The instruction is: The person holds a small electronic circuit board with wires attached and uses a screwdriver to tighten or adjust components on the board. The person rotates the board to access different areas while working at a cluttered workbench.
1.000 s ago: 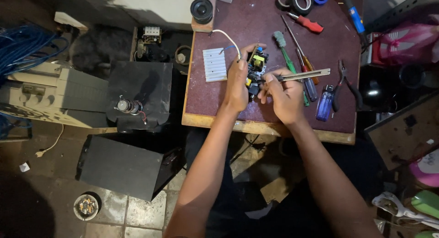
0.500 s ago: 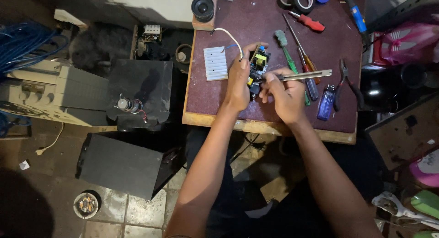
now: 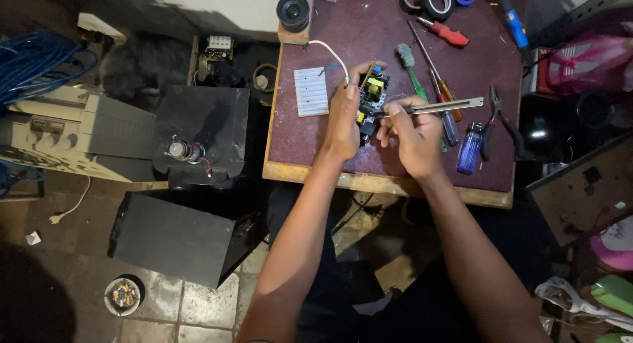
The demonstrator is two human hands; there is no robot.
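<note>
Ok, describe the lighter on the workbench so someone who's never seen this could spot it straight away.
Start at the dark red workbench and go to its near right part, just right of the right hand. The lighter lies there between the screwdriver handles and the black pliers. It is the only translucent blue thing in that row, short and blocky beside the long tools.

One head-worn view, looking steeply down from well above onto workbench (image 3: 316,152), forearms and floor (image 3: 198,303); no second view.
</note>
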